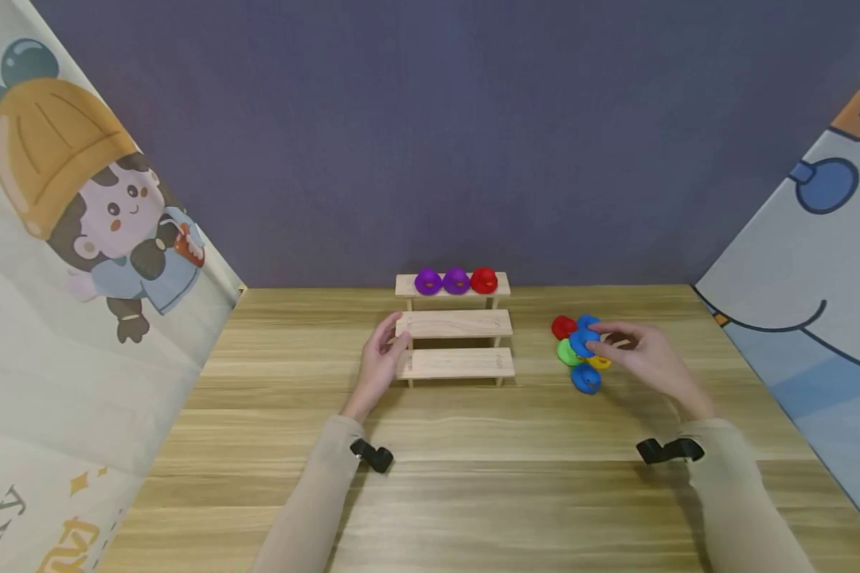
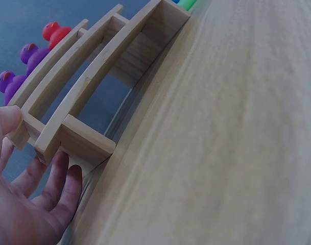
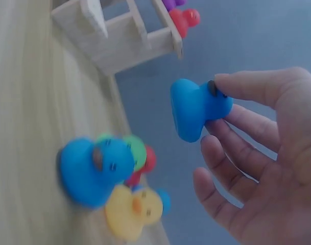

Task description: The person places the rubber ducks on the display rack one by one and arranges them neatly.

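A three-tier wooden stand (image 1: 455,363) stands at the middle of the table. My left hand (image 1: 381,360) holds its left end; in the left wrist view the thumb lies at the end of an upper board and the fingers (image 2: 58,186) curl below the front board. To the right, my right hand (image 1: 652,358) pinches a blue rubber duck (image 3: 193,109) between thumb and fingertips, raised above the other ducks. Below it on the table are another blue duck (image 3: 96,173), a yellow duck (image 3: 129,212), a green duck (image 1: 568,352) and a red duck (image 1: 563,327), with one more blue duck (image 1: 588,321) behind.
On the top tier sit two purple ducks (image 1: 428,282) and a red duck (image 1: 484,280) in a row. A dark blue panel (image 1: 430,143) rises behind the wood-grain table (image 1: 430,493). Printed cartoon panels stand at left (image 1: 57,318) and right (image 1: 817,278).
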